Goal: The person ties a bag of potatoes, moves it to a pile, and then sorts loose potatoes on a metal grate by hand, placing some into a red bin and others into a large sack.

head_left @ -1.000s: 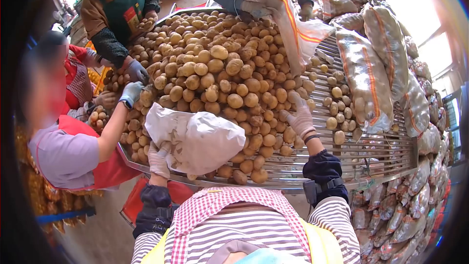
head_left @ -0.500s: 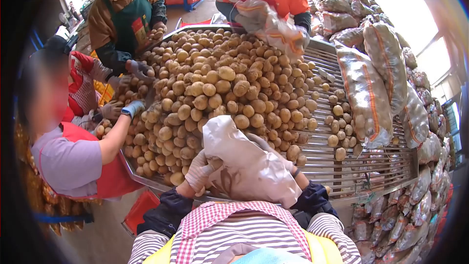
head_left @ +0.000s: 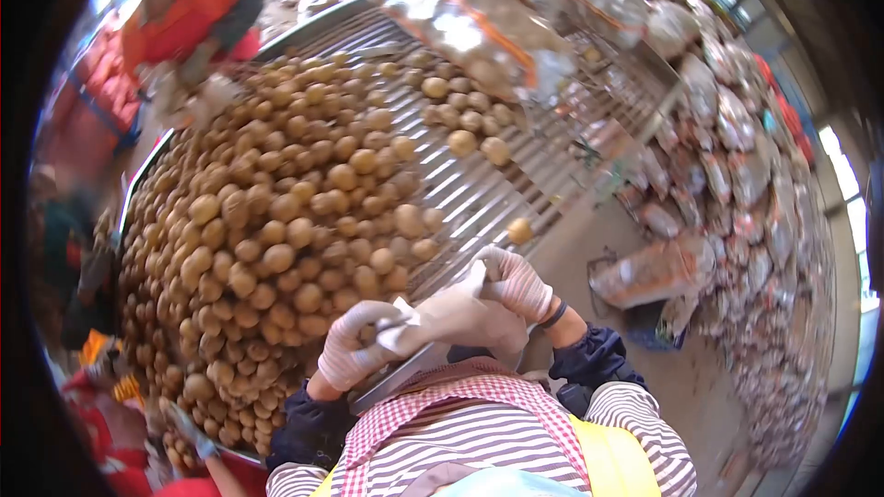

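A crumpled off-white bag [head_left: 451, 317] is stretched between my two gloved hands, close to my apron and above the near edge of the slatted metal table. My left hand [head_left: 354, 345] has its fingers closed on the bag's left end. The opposite end is pinched in my right hand [head_left: 517, 285], which sits a little higher. Just beyond them lies a large heap of potatoes [head_left: 276, 258]. One loose potato [head_left: 520, 231] rests on the slats near my right hand.
Filled mesh sacks [head_left: 460, 28] lie on the far side of the slatted table [head_left: 479, 193], with a pile of sacks [head_left: 746, 175] to the right. A packed sack [head_left: 658, 271] lies near the floor. Co-workers, one in an orange top [head_left: 207, 0], stand around the heap.
My view has swung to the right. The bag, earlier spread out broad and hanging in front of me, is now folded narrower between my hands. My right hand is now more visible.
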A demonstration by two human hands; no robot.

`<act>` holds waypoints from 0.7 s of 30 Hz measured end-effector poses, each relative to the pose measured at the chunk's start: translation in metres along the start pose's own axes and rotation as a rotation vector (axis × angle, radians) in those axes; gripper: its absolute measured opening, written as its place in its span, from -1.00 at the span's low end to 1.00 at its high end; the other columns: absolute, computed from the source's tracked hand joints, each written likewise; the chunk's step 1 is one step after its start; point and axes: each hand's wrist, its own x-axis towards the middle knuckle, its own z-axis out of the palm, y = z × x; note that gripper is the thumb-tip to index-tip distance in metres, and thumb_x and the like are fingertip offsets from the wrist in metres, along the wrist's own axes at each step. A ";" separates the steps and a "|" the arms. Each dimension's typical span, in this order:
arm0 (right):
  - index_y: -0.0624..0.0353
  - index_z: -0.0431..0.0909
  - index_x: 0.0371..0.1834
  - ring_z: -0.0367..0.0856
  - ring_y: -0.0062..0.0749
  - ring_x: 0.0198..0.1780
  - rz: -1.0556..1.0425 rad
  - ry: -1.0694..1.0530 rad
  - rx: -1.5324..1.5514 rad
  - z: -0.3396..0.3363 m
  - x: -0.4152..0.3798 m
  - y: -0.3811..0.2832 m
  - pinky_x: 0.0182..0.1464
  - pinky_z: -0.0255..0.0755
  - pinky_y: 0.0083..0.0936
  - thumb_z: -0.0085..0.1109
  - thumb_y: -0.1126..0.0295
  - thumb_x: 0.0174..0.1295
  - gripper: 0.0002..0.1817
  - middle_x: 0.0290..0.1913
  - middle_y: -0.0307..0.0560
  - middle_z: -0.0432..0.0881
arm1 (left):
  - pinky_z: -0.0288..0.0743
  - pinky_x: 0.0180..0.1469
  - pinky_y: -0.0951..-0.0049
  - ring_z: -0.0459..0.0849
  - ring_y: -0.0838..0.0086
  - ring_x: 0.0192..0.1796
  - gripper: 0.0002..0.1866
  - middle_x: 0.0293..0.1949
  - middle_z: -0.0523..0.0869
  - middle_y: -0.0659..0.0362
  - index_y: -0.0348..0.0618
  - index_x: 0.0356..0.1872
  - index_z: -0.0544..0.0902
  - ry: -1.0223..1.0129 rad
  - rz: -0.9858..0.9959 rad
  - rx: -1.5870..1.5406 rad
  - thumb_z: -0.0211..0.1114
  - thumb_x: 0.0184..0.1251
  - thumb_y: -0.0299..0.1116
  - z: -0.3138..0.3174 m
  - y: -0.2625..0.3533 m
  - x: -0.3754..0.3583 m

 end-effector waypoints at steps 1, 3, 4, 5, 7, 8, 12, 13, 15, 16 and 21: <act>0.15 0.65 -0.04 0.57 -0.68 -0.09 -0.055 0.036 0.132 -0.016 -0.007 0.010 0.04 0.52 -0.57 0.38 0.54 0.33 -0.82 -0.18 -0.37 0.68 | 0.58 0.22 0.37 0.68 0.43 0.14 -0.54 0.08 0.71 0.10 -0.26 0.15 0.67 -0.094 0.095 0.072 0.58 0.24 -0.51 0.015 -0.004 0.016; 0.15 0.65 -0.08 0.56 -0.68 -0.11 -0.120 0.106 0.283 -0.054 -0.026 0.021 0.03 0.52 -0.59 0.36 0.50 0.37 -0.87 -0.21 -0.38 0.67 | 0.53 0.28 0.35 0.64 0.36 0.22 -0.59 0.14 0.66 0.04 -0.24 0.10 0.73 -0.278 0.084 0.099 0.56 0.20 -0.58 0.053 -0.004 0.045; 0.16 0.63 -0.10 0.57 -0.67 -0.12 -0.150 0.160 0.271 -0.073 -0.036 0.027 0.02 0.53 -0.58 0.32 0.48 0.41 -0.92 -0.21 -0.35 0.68 | 0.51 0.30 0.35 0.64 0.37 0.22 -0.65 0.17 0.66 0.05 -0.28 0.10 0.72 -0.389 -0.032 0.019 0.47 0.29 -0.55 0.068 -0.006 0.060; 0.16 0.62 -0.12 0.59 -0.66 -0.12 -0.182 0.217 0.262 -0.092 -0.045 0.034 0.00 0.54 -0.57 0.28 0.47 0.45 -0.95 -0.21 -0.33 0.69 | 0.50 0.30 0.35 0.64 0.37 0.22 -0.68 0.19 0.66 0.05 -0.28 0.10 0.72 -0.482 -0.077 -0.088 0.42 0.34 -0.51 0.083 -0.004 0.078; 0.17 0.61 -0.12 0.61 -0.65 -0.13 -0.180 0.300 0.315 -0.131 -0.068 0.051 -0.01 0.56 -0.57 0.26 0.46 0.48 -0.96 -0.21 -0.31 0.70 | 0.47 0.32 0.35 0.62 0.36 0.24 -0.66 0.20 0.66 0.03 -0.29 0.14 0.69 -0.574 -0.152 -0.106 0.37 0.39 -0.42 0.114 -0.011 0.115; 0.17 0.59 -0.13 0.63 -0.64 -0.15 -0.175 0.329 0.329 -0.149 -0.081 0.061 -0.03 0.58 -0.56 0.23 0.45 0.50 -0.95 -0.20 -0.29 0.71 | 0.45 0.33 0.36 0.62 0.35 0.26 -0.62 0.21 0.66 0.02 -0.30 0.18 0.67 -0.566 -0.161 -0.019 0.36 0.41 -0.36 0.129 -0.022 0.132; 0.16 0.55 -0.05 0.61 -0.71 -0.18 -0.229 0.575 0.447 -0.197 -0.113 0.101 -0.08 0.56 -0.64 0.17 0.57 0.49 -0.92 -0.23 -0.37 0.66 | 0.27 0.52 0.11 0.38 -0.03 0.51 0.23 0.49 0.36 -0.19 -0.29 0.54 0.30 -0.331 0.293 0.681 0.78 -0.18 0.02 0.213 -0.050 0.205; 0.18 0.55 0.05 0.61 -0.68 -0.07 -0.271 0.531 0.494 -0.208 -0.120 0.122 0.01 0.55 -0.62 0.13 0.60 0.47 -0.83 -0.14 -0.32 0.66 | 0.28 0.52 0.11 0.39 -0.03 0.50 0.25 0.47 0.39 -0.19 -0.29 0.55 0.29 -0.373 0.204 0.653 0.78 -0.19 0.05 0.234 -0.050 0.218; 0.20 0.55 0.11 0.59 -0.65 -0.01 -0.189 0.513 0.430 -0.223 -0.127 0.101 0.09 0.52 -0.61 0.11 0.57 0.49 -0.80 -0.08 -0.29 0.65 | 0.32 0.49 0.13 0.46 -0.01 0.45 0.24 0.36 0.53 -0.23 -0.30 0.55 0.30 -0.499 0.094 0.666 0.77 -0.18 0.06 0.263 -0.057 0.240; 0.22 0.54 0.17 0.57 -0.61 0.05 -0.097 0.516 0.360 -0.232 -0.140 0.093 0.17 0.49 -0.59 0.09 0.55 0.50 -0.77 -0.02 -0.27 0.63 | 0.49 0.35 0.16 0.65 0.05 0.28 0.13 0.18 0.67 -0.21 -0.28 0.51 0.36 -0.548 0.027 0.740 0.74 -0.10 0.00 0.276 -0.062 0.247; 0.23 0.44 0.33 0.52 -0.46 0.25 -0.009 0.410 0.178 -0.254 -0.157 0.121 0.22 0.49 -0.38 0.32 -0.06 0.42 -0.34 0.27 -0.12 0.58 | 0.66 -0.11 0.07 0.79 -0.10 -0.15 -0.43 -0.25 0.79 -0.16 -0.24 0.08 0.64 -0.443 0.041 0.766 0.62 0.05 -0.21 0.318 -0.097 0.271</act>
